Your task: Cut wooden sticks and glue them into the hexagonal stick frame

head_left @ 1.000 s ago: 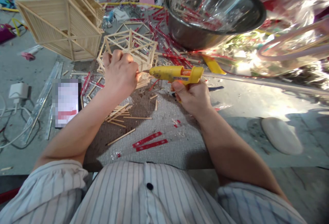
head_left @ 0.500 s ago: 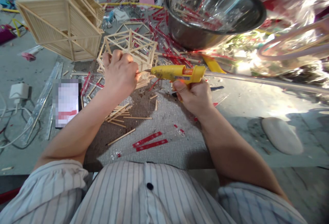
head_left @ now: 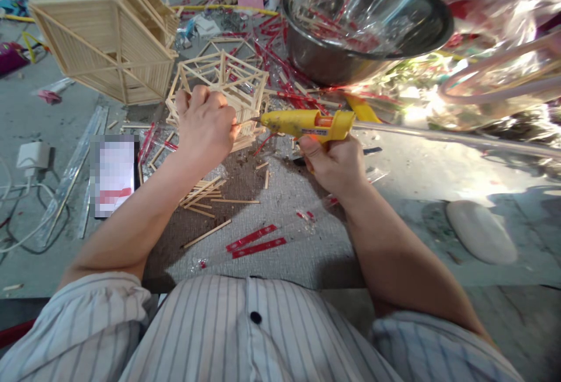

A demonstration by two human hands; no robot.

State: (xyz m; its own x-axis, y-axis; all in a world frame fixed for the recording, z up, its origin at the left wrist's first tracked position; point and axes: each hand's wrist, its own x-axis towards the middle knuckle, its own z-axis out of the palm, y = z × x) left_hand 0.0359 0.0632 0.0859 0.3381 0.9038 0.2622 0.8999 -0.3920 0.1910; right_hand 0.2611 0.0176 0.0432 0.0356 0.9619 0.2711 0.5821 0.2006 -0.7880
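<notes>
My right hand (head_left: 337,163) is wrapped round the handle of a yellow hot glue gun (head_left: 307,122), its nozzle pointing left. A clear glue stick (head_left: 438,135) trails out of the gun's back end. My left hand (head_left: 204,122) is closed in a pinch, and a short piece of thin wooden stick (head_left: 241,124) shows at its fingertips, close to the nozzle. Behind and beneath that hand stands a small open frame of wooden sticks (head_left: 223,69), partly hidden by the fingers. Loose wooden sticks (head_left: 201,192) lie in a pile below my left wrist.
A larger wooden stick model (head_left: 109,43) stands at the back left. At the back right is a steel bowl (head_left: 342,61) holding red-and-clear wrappers. A phone (head_left: 114,177), a white charger (head_left: 33,155), red-edged plastic wrappers (head_left: 256,242) and a pale smooth oval object (head_left: 481,233) lie around.
My right hand has drawn the glue gun slightly to the right, so the nozzle sits a little farther from my left fingertips. My left hand has hardly moved.
</notes>
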